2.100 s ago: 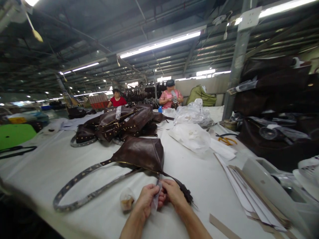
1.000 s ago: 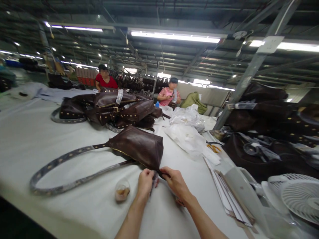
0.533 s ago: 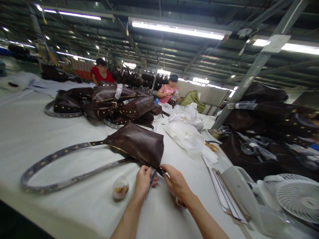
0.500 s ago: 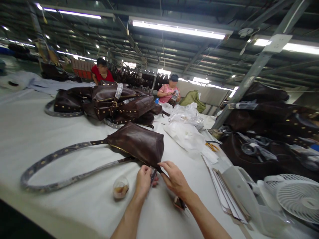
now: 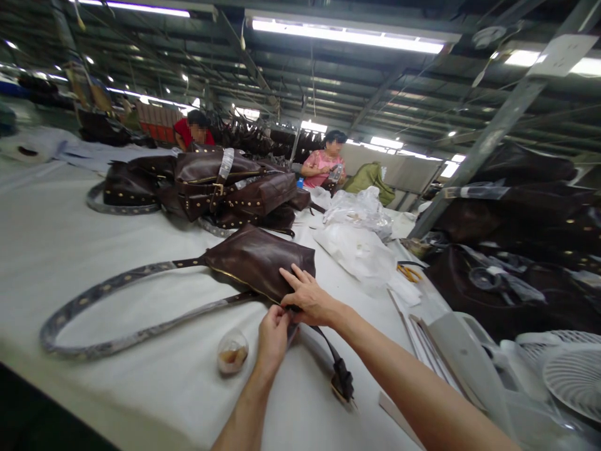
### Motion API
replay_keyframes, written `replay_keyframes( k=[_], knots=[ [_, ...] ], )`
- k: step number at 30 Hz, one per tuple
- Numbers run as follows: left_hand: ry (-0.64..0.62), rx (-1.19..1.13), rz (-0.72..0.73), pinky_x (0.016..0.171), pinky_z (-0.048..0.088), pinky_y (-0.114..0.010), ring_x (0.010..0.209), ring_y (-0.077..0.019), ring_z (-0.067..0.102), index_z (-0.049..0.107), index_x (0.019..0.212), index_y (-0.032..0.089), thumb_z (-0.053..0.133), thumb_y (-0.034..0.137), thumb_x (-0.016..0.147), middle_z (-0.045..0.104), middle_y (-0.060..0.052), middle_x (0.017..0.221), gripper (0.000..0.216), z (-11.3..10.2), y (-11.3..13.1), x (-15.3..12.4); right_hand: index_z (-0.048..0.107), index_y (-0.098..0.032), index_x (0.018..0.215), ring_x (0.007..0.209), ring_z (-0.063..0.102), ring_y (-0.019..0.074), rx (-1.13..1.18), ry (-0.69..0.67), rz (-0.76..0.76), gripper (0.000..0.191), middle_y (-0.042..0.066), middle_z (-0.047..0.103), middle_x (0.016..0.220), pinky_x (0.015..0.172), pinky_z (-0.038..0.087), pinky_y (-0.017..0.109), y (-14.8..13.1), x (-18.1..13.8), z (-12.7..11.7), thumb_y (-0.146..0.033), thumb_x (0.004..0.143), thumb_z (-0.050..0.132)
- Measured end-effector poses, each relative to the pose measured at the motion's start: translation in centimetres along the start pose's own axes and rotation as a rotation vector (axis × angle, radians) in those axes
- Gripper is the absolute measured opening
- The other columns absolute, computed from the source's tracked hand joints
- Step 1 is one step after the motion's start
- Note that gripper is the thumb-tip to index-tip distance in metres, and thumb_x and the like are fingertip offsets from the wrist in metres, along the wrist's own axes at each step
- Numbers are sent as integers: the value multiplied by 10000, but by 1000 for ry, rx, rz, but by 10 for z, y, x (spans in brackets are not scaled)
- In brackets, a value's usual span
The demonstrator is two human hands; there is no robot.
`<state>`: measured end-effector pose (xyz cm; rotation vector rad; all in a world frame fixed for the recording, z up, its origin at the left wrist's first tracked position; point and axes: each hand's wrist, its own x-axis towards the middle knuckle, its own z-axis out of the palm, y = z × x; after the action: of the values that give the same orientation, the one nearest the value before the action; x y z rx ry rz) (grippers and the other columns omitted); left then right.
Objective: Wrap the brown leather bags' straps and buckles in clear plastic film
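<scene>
Left hand: we kept our left hand pinched shut on the near corner of the brown bag.
Right hand: our right hand lay flat and wide on the bag, gripping nothing.
Bag: it lay mid-frame on the tabletop, its long strap looping lower left.
Doing it well: we thought pressing the bag flat and using small, slow pulls was best.
Close by: a little clear cup sat just left of our left hand.
Room: we had bare tabletop at left. Card sheets crowded the lower right, and the near edge ran along the bottom left.
</scene>
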<state>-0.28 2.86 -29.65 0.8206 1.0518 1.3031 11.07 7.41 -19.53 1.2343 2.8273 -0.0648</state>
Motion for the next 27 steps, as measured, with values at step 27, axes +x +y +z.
replay_keyframes(
  k=[27],
  knots=[
    [-89, 380, -166, 374, 387, -199, 381, -135, 548, 567, 769, 161, 518, 216, 752, 585, 10, 477, 76, 4, 9, 4, 671, -240, 1078, 1427, 237, 316, -22, 29, -145, 338, 99, 371, 1510, 1084, 192, 671, 5, -7, 4, -95, 774, 638]
  ],
)
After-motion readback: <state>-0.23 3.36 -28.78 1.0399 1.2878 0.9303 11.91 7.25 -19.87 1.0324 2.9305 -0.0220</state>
